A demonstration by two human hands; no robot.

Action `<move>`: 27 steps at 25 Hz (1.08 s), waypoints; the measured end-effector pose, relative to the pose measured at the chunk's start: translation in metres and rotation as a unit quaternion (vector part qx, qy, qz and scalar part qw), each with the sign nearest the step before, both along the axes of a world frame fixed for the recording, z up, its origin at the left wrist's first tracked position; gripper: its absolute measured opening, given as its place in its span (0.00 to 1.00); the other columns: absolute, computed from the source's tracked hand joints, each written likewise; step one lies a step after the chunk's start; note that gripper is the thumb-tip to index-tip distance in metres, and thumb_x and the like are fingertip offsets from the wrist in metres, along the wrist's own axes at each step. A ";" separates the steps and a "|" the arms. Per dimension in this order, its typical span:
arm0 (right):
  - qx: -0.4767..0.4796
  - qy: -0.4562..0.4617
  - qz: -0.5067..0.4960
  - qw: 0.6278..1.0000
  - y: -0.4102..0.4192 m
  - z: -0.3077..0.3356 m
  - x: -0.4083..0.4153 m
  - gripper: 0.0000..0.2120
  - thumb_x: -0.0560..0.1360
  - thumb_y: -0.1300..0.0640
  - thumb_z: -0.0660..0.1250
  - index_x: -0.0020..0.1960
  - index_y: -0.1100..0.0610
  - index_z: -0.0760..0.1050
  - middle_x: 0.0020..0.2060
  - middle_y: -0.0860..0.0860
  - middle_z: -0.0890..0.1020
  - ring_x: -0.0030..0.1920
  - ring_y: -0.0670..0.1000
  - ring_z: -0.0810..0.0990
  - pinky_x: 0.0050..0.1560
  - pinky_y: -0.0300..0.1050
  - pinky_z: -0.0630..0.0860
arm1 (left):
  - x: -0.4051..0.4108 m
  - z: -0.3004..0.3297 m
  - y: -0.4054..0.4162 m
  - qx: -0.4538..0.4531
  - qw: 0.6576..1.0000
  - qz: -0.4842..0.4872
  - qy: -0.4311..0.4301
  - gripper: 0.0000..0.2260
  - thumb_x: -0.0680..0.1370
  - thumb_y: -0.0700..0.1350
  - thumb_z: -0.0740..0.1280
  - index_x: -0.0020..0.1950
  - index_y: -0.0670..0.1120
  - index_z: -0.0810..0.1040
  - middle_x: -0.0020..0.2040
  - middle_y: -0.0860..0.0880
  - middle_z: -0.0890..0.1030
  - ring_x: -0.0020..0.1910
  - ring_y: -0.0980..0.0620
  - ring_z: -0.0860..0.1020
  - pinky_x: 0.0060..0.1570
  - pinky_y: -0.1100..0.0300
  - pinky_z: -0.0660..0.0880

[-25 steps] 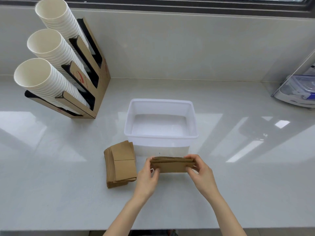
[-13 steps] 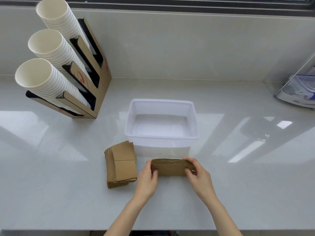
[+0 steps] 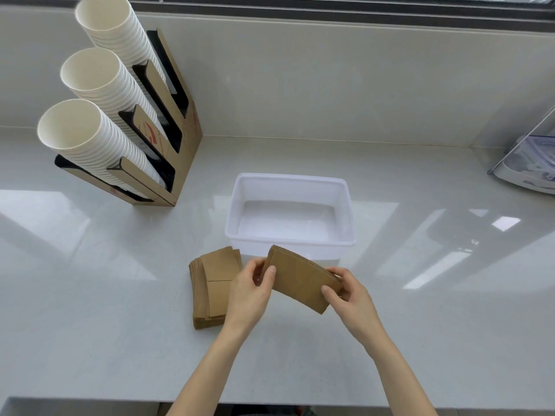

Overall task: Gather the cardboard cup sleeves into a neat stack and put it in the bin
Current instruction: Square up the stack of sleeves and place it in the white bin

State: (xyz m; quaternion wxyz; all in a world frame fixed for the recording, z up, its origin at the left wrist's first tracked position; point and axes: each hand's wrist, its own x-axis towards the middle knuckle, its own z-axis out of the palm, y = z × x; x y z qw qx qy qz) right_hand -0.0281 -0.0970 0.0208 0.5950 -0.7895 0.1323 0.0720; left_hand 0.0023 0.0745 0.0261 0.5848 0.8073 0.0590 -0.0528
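Note:
I hold a bundle of brown cardboard cup sleeves [image 3: 300,279] between both hands, just in front of the white plastic bin [image 3: 290,239]. The bundle is tilted so its flat face shows. My left hand [image 3: 250,292] pinches its left end and my right hand [image 3: 348,295] grips its lower right corner. A second pile of brown sleeves [image 3: 211,288] lies flat on the counter to the left, partly behind my left hand. The bin holds nothing.
A cardboard dispenser [image 3: 168,139] with three rows of white paper cups [image 3: 90,133] stands at the back left. A plastic container [image 3: 531,166] sits at the far right edge. The white counter [image 3: 90,325] ends just below my forearms.
The bundle stood on its long edge on the counter a moment ago. Now it is lifted and turned, its flat face toward me and its right end lower.

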 end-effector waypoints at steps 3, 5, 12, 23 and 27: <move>0.021 0.025 0.035 0.999 0.012 0.008 0.003 0.06 0.75 0.59 0.63 0.50 0.50 0.73 0.45 0.47 0.79 0.44 0.48 0.77 0.41 0.33 0.72 | 0.003 0.008 0.010 -0.023 0.999 0.035 -0.018 0.06 0.76 0.44 0.62 0.51 0.49 0.76 0.43 0.59 0.79 0.45 0.61 0.76 0.41 0.80 0.70; 0.047 0.045 0.061 0.996 0.021 0.013 0.006 0.04 0.76 0.57 0.61 0.48 0.50 0.73 0.43 0.47 0.78 0.41 0.47 0.75 0.38 0.29 0.74 | 0.007 0.012 0.020 -0.022 0.998 0.052 -0.017 0.06 0.77 0.44 0.61 0.52 0.50 0.76 0.43 0.59 0.78 0.44 0.62 0.76 0.41 0.79 0.70; 0.051 0.086 0.142 0.985 0.061 0.020 0.023 0.07 0.76 0.56 0.59 0.51 0.52 0.73 0.42 0.45 0.77 0.38 0.45 0.74 0.42 0.35 0.73 | 0.023 0.013 0.065 -0.033 0.997 0.060 0.021 0.07 0.76 0.43 0.62 0.50 0.53 0.77 0.45 0.53 0.80 0.46 0.52 0.76 0.49 0.61 0.72; -0.030 0.149 0.159 0.975 0.108 0.009 0.037 0.06 0.73 0.55 0.60 0.50 0.55 0.68 0.41 0.49 0.76 0.43 0.50 0.75 0.44 0.41 0.74 | 0.050 0.005 0.095 0.118 0.991 0.040 0.046 0.11 0.76 0.43 0.63 0.56 0.43 0.76 0.49 0.50 0.76 0.50 0.51 0.72 0.48 0.60 0.68; -0.100 0.133 0.181 0.969 0.117 0.004 0.039 0.04 0.73 0.56 0.59 0.46 0.56 0.68 0.42 0.50 0.75 0.43 0.50 0.73 0.37 0.39 0.69 | 0.059 0.003 0.097 0.159 0.986 0.019 0.036 0.11 0.75 0.42 0.63 0.56 0.43 0.77 0.51 0.47 0.78 0.49 0.52 0.72 0.48 0.61 0.67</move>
